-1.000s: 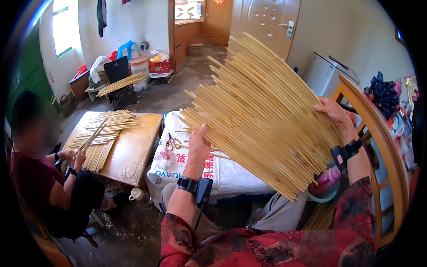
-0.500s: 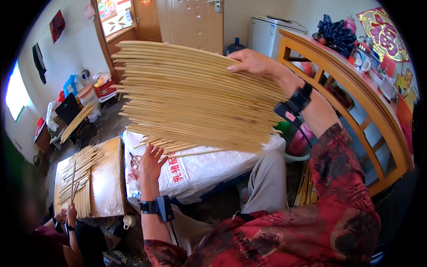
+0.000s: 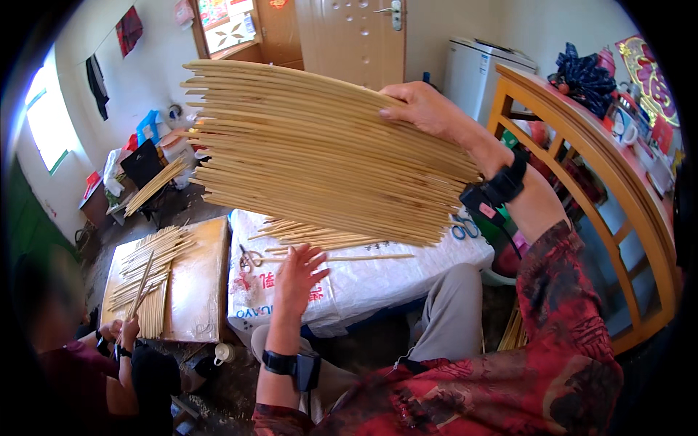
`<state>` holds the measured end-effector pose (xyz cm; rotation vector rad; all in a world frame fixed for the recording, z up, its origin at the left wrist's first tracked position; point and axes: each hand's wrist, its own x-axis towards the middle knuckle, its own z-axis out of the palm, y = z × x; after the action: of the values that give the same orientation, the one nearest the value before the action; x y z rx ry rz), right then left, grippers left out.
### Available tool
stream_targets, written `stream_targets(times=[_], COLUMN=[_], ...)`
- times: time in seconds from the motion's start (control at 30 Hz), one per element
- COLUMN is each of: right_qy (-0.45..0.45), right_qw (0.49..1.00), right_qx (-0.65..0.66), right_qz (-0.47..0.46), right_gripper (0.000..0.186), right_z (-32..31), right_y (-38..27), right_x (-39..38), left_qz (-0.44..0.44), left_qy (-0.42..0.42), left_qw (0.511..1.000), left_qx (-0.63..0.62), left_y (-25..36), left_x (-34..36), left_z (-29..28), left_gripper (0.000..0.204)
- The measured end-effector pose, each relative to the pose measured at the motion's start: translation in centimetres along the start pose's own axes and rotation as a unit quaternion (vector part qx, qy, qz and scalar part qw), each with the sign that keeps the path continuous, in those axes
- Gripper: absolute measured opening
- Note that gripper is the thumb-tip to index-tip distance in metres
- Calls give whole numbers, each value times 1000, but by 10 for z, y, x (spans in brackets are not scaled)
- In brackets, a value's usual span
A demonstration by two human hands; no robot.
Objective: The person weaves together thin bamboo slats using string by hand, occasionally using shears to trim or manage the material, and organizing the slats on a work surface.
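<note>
Head view: right hand (image 3: pixel 422 109) on bamboo sticks (image 3: pixel 320 152) above white woven sack (image 3: pixel 363 280).

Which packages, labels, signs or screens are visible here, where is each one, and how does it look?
Woven sack: spread over the low table under the bundle of sticks, white with red and blue print.
Poster: far right, behind the wooden frame, red with gold ornament.
Window pictures: top, left of the door, small and colourful.
No screens show.
</note>
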<state>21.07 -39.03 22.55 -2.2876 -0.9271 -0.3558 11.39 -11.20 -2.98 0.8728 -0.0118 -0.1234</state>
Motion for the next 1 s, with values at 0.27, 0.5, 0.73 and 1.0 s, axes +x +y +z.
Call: stream_targets(times=[0.27,0.5,0.73,1.0], right_qy=[59,-51,-123,-171], right_qw=[966,965,977,970], right_qx=[-168,-116,2,32], right_qz=[-190,-228,-174,-170], right_gripper=[22,32,27,23], right_z=[72,162,172,198], right_y=[-55,-48,-49,-47], right_x=[-58,-161,-162,-159], left_qz=[28,72,64,-13], left_qy=[-88,-43,-5,34], left_qw=[972,971,975,979], left_qx=[-215,-226,-213,-202], left_y=[-21,-32,-30,-47], left_x=[51,7,-21,-81], left_z=[5,-46,-69,-89], left_gripper=[69,68,66,65])
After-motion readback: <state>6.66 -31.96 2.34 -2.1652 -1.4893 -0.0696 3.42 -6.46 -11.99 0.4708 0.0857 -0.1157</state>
